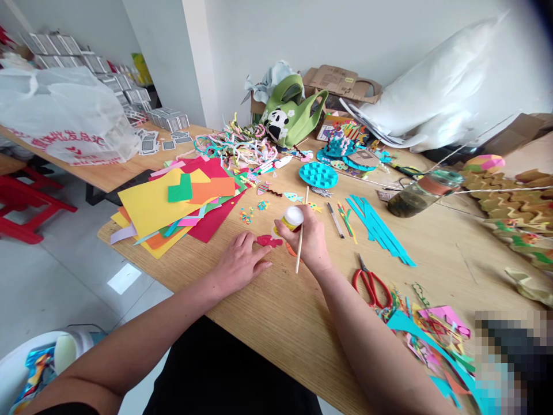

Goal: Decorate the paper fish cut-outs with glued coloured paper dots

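Observation:
My right hand point(311, 239) is closed around a small white-capped bottle point(294, 215) with a yellow label. A thin wooden stick point(299, 253) is also in this hand, slanting across it. Flat on the table, my left hand point(242, 259) has its fingers stretched out, the tips at a small red paper cutout point(269, 241). Partly hidden beneath the right hand is an orange paper piece point(290, 249). Paper fish cutouts point(294, 196) and small loose confetti dots point(247, 215) lie just beyond the hands.
Coloured paper sheets point(147, 199) are piled left. Red-handled scissors point(372, 287), blue paper strips point(380, 227) and a pen point(335, 220) lie right, with paper scraps point(432, 340) nearer. A glass jar point(425, 193), a blue round piece point(318, 174) and a green panda bag point(289, 115) are farther back.

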The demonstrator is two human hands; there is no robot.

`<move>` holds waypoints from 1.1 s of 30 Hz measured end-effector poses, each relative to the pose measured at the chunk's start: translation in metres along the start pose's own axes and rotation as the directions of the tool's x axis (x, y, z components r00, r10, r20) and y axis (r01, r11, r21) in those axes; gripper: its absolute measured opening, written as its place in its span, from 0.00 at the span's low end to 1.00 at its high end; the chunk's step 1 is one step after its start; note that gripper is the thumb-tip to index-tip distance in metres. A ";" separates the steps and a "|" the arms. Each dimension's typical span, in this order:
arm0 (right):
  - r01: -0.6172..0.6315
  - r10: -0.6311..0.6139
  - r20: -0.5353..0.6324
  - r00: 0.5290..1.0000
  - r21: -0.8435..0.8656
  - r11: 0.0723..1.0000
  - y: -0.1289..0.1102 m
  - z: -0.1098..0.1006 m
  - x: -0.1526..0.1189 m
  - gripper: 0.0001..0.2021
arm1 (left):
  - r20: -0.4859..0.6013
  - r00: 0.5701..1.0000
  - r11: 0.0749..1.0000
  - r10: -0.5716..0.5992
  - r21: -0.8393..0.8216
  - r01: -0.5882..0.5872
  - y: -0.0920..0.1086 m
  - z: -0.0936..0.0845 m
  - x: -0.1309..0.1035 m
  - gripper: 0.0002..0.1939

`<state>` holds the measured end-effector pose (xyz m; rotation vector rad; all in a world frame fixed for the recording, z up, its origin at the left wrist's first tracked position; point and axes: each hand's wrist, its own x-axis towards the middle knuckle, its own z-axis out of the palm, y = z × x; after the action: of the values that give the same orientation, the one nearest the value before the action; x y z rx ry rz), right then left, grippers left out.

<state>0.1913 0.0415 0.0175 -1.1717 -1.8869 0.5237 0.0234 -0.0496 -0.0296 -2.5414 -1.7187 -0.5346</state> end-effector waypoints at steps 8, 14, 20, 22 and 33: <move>-0.002 0.002 0.013 1.000 -0.026 1.000 0.004 0.003 -0.002 0.17 | -0.013 1.000 1.000 -0.011 -0.019 0.011 0.000 0.000 0.000 0.19; 0.021 -0.023 -0.023 0.999 -0.054 0.998 0.005 0.002 0.000 0.16 | 0.000 1.000 1.000 -0.011 -0.021 0.011 0.001 0.000 -0.001 0.19; 0.014 -0.014 0.001 1.000 -0.036 0.999 0.003 0.002 -0.001 0.17 | -0.005 1.000 1.000 -0.010 -0.011 0.010 0.001 0.000 0.000 0.20; 0.011 -0.011 -0.015 1.000 -0.045 0.999 0.004 0.001 0.000 0.17 | -0.003 1.000 1.000 -0.008 -0.007 0.008 0.000 0.000 0.000 0.20; -0.021 0.019 -0.054 0.998 -0.030 0.999 -0.002 -0.004 0.001 0.16 | 0.002 1.000 1.000 0.000 -0.014 0.000 0.000 -0.001 0.000 0.20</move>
<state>0.1931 0.0417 0.0211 -1.2139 -1.8447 0.4715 0.0227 -0.0498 -0.0289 -2.5518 -1.7214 -0.5462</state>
